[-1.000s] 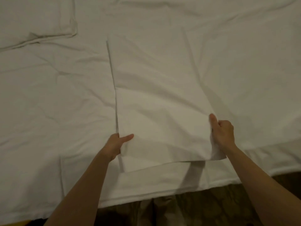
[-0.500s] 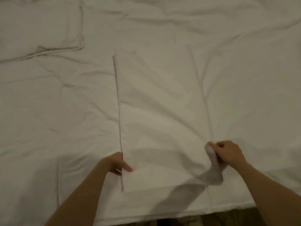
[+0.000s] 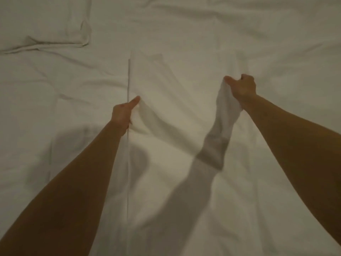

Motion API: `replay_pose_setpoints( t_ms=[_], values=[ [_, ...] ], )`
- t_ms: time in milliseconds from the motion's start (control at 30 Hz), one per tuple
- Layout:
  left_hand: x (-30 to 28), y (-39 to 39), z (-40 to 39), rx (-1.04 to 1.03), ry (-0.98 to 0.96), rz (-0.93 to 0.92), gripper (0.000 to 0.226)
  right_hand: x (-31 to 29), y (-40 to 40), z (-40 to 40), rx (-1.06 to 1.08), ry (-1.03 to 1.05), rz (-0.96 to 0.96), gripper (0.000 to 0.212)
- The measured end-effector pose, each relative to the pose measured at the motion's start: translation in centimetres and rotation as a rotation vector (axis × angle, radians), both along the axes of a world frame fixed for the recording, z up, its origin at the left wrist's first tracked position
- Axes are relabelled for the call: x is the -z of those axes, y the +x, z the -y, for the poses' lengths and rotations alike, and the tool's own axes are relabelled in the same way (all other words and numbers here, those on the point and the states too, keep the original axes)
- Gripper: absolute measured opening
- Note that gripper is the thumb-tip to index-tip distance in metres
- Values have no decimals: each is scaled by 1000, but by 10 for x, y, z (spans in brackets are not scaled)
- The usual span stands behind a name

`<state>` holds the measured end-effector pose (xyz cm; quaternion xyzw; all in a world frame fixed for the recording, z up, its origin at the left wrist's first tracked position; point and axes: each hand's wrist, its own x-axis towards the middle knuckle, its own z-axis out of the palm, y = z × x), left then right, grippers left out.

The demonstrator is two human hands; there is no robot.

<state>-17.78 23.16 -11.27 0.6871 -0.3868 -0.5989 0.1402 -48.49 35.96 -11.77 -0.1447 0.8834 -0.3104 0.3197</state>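
Nearest, at 7 o'clock, the bare left forearm (image 3: 73,182) comes in from the bottom edge, and at 4 o'clock the bare right forearm (image 3: 295,145) comes in from the right edge; both slant inward toward the middle. Between them lies the white cloth (image 3: 177,100), a long folded piece spread on the bed (image 3: 46,111), its straight left edge running from 6 o'clock away toward 12 o'clock. A grey shadow (image 3: 184,200) crosses the near part of the cloth from 6 o'clock toward the right hand. Farther in, just left of the middle at 9 o'clock, the left hand (image 3: 123,113) grips the cloth at that left edge: the thumb lies along the top, pointing toward 1 o'clock, and the other fingers are tucked under the fabric and hidden. The cloth is bunched into soft folds right beside it. At 2 o'clock the right hand (image 3: 241,87) is clamped on the cloth's right side, fingers curled and thumb pressed against them, holding that part clear of the bed, so that a strip of fabric hangs from the grip toward 5 o'clock. The two hands are well apart, the right one farther away than the left, with the cloth sagging between them. Beyond the hands the far end of the cloth lies flat on the bed toward 12 o'clock, its far corners faint against the wrinkled white sheet. Farthest, at 10 to 11 o'clock, a white pillow (image 3: 40,23) rests on the bed, well apart from the cloth.
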Motion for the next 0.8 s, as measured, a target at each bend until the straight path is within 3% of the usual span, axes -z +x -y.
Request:
replay_pose_setpoints(
  t_ms=[167,333,467,633,800],
  values=[
    [1,-22,23,84,-125,40,25,-6,-19,19,74,-217,-231,25],
    [11,-19,34,114,-18,111,31,11,-24,10,44,7,-246,30],
    [8,-22,47,86,82,6,43,13,-21,3,94,46,-224,31],
    [12,-14,21,86,85,39,40,9,-8,-53,47,50,-45,28],
    [-1,32,-64,331,186,246,51,0,38,-149,80,57,239,33]
  ],
)
